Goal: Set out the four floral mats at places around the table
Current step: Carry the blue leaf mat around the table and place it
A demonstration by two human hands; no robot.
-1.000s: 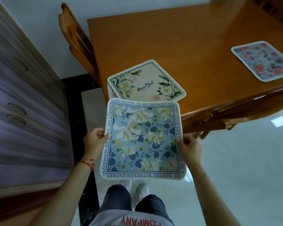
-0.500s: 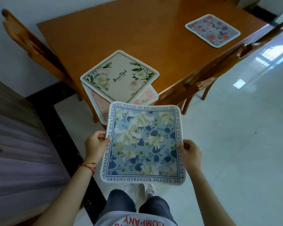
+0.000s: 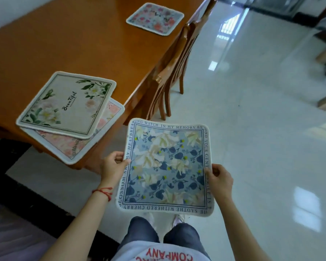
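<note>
Blue mat (image 3: 167,167) hangs between my hands, face up over the floor (image 3: 252,138), just off the corner of the surface (image 3: 73,40). My left hand (image 3: 112,166) pinches its left edge, thumb on top near the lettered border and fingers curled beneath. My right hand (image 3: 219,180) grips the right edge the same way, a little lower down. The mat sags slightly between them, and its near edge lies above my knees.

On the surface, the cream mat (image 3: 67,104) lies on top of the pink mat (image 3: 87,142), turned a little so the pink one shows along the lower and right sides; the pink mat's corner overhangs the edge. The fourth mat (image 3: 155,18), with small red and pink flowers, sits alone well apart, near the far right edge. A wooden chair (image 3: 174,68) is pushed in against that side.

The surface is orange-brown wood; the floor is pale, glossy tile with window glare. A red cord (image 3: 103,191) circles my left wrist.

Most of the pink mat's pattern is covered. My fingers under the blue mat are out of sight. The room's upper right is blurred, and the dark furniture there is hard to make out.
</note>
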